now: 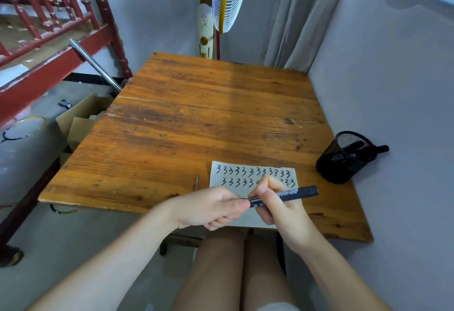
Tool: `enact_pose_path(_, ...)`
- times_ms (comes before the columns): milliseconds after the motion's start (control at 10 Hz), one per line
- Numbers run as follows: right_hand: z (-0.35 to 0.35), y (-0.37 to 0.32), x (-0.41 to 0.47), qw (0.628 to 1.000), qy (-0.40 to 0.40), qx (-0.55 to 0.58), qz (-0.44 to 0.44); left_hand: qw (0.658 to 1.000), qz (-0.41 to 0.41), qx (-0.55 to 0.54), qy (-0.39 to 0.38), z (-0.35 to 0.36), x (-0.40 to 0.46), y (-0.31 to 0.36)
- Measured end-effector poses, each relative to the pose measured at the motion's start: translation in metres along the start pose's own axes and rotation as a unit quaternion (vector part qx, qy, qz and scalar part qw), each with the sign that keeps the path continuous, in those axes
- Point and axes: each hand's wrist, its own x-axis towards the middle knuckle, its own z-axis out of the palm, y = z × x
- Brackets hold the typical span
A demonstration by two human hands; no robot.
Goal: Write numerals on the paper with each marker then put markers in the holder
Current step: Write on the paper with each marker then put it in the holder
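Two hands meet on one black marker (285, 195): the right hand (277, 202) has its fingers (264, 189) closed around the barrel, and the left hand (211, 208) pinches the near end, capping or uncapping it, I cannot tell which. The marker's long axis runs from the left fingertips out past the right hand toward the mesh holder (344, 157), which already has markers in it. Right is the nearer hand. Just beyond the knuckles lies the paper (253, 174), with two rows of 3s. Nothing blocks the way across the table (196, 119).
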Motion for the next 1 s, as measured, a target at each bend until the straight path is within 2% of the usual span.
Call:
enact_pose_path(100, -0.027, -0.004, -0.010, 0.998, 0.060, 0.002, 0.036, 1.000, 0.030, -0.001, 0.000, -0.002, 0.003, 0.001)
enact_pose_path(200, -0.054, -0.015, -0.014, 0.992, 0.108, -0.036, 0.055, 0.998, 0.046, 0.017, 0.034, -0.003, 0.007, -0.004)
enact_pose_path(300, -0.075, -0.043, -0.012, 0.979, 0.149, -0.139, -0.009, 0.991, 0.048, 0.057, 0.109, 0.000, 0.019, -0.019)
enact_pose_path(400, -0.111, -0.073, -0.001, 0.926, 0.289, -0.218, -0.106, 0.950, 0.039, 0.191, 0.244, 0.005, 0.032, -0.043)
enact_pose_path(500, -0.146, -0.093, 0.009, 0.835, 0.396, -0.354, -0.140, 0.863, 0.082, 0.399, 0.300, 0.013, 0.039, -0.059)
enact_pose_path(600, -0.169, -0.083, 0.022, 0.765, 0.398, -0.505, -0.038, 0.831, 0.117, 0.450, 0.306, 0.015, 0.043, -0.065)
enact_pose_path(700, -0.178, -0.056, 0.034, 0.753, 0.373, -0.541, 0.030, 0.831, 0.123, 0.441, 0.316, 0.014, 0.043, -0.067)
enact_pose_path(800, -0.181, -0.035, 0.039, 0.749, 0.343, -0.564, 0.060, 0.833, 0.133, 0.433, 0.317, 0.015, 0.041, -0.066)
enact_pose_path(900, -0.185, -0.026, 0.043, 0.718, 0.299, -0.622, 0.093, 0.831, 0.135, 0.435, 0.320, 0.015, 0.042, -0.066)
enact_pose_path(1000, -0.184, -0.027, 0.048, 0.708, 0.273, -0.638, 0.131, 0.827, 0.146, 0.437, 0.322, 0.015, 0.042, -0.067)
